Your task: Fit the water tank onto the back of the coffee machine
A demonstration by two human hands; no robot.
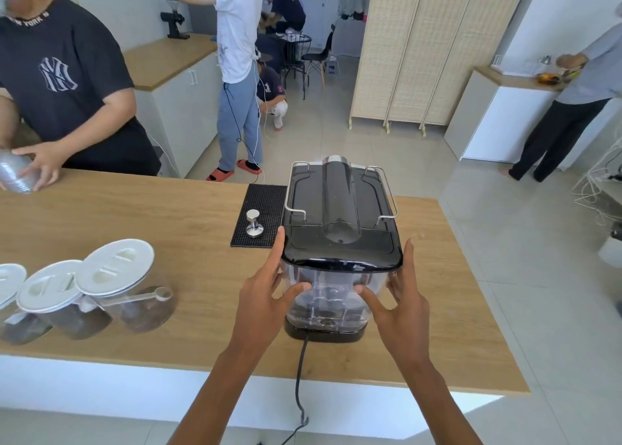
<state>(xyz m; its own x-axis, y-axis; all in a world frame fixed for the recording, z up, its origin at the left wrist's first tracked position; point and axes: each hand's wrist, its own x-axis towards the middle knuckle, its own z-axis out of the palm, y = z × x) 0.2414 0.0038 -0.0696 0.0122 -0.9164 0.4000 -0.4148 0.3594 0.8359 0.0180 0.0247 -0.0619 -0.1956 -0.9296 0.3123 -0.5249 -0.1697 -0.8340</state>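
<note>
Both hands, left [266, 296] and right [402, 305], spread open, clasp the tank [331, 296]. The tank appears seated on the machine's [340, 209] near side on the table [134, 215].

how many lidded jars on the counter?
3, in a row at the counter's left: one jar cut off by the frame edge, a middle jar, and a right jar with a scoop. More may sit out of frame.

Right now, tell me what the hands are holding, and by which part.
Both the left hand and right hand hold the clear water tank by its side walls, thumbs on its rear face.
</note>
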